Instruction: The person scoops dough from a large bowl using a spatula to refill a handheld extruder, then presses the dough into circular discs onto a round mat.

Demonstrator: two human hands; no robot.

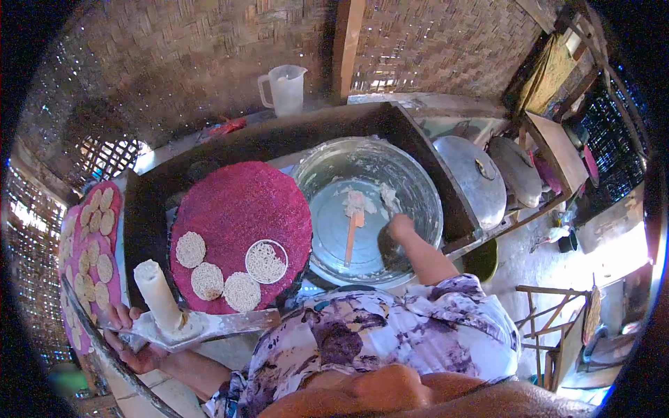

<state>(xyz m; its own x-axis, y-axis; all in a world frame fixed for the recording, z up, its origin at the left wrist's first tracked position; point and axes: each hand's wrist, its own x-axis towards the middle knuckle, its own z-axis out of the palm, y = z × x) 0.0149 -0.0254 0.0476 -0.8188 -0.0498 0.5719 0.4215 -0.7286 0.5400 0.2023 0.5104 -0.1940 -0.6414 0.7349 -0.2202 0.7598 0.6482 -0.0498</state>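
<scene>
My left hand (136, 345) grips one end of a whitish wooden press (223, 322), a flat board with an upright pale cylinder (157, 296) standing on it. Its fingers are curled around the board's end. My right hand (400, 228) reaches into a large metal basin (418, 160) and is closed, right beside a lump of white dough (389, 198) on the basin's inner side; what it holds is hidden. A wooden spatula (350, 240) with dough on its end lies in the basin. Left of it, a round pink mat (237, 202) carries several discs of white strands (242, 291), one inside a white ring (266, 261).
Further left, more discs lie on pink mats (93, 261). A dark wooden frame (320, 124) surrounds the mat and basin. Behind it stands a plastic jug (286, 90). Lidded metal pots (474, 181) are at right, with a wooden rack (550, 313) beyond on the floor.
</scene>
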